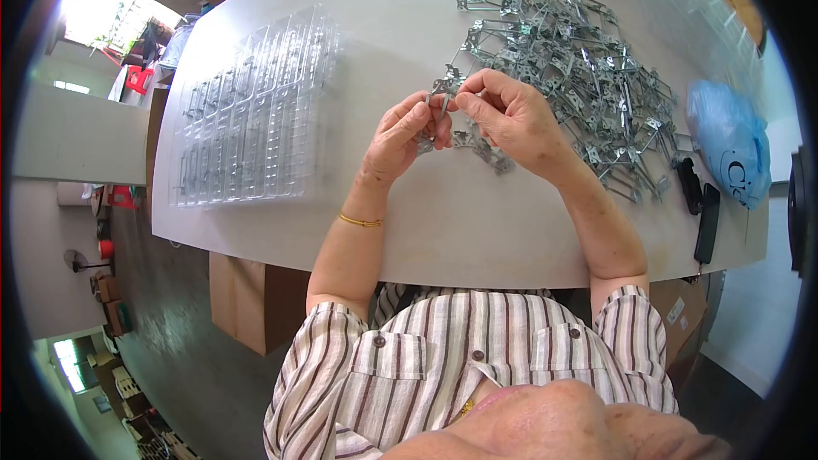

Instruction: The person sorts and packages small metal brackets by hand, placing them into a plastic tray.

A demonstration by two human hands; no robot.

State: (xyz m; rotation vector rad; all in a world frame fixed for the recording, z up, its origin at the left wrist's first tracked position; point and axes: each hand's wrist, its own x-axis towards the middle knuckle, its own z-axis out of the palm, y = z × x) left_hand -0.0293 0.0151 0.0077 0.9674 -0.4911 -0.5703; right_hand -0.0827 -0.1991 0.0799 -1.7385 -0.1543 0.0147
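Note:
Between my two hands, over the middle of the table, is a small silvery metal bracket (447,83) with thin arms. My left hand (398,132) is closed, gripping the bracket between thumb and fingers. Thumb and forefinger of my right hand (515,119) pinch at the bracket's right side; the fingertips hide the exact spot. A few loose metal pieces (492,156) lie on the table just below my hands. To the right spreads a big heap of similar metal brackets (588,77), tangled together.
On the left stands a clear plastic tray (319,119) with rows of compartments holding metal parts. A blue plastic bag (728,140) and a black object (706,226) lie at the right of the white table (409,247). Clear plastic sheeting (682,8) is at the far right. A cardboard box (247,298) stands below.

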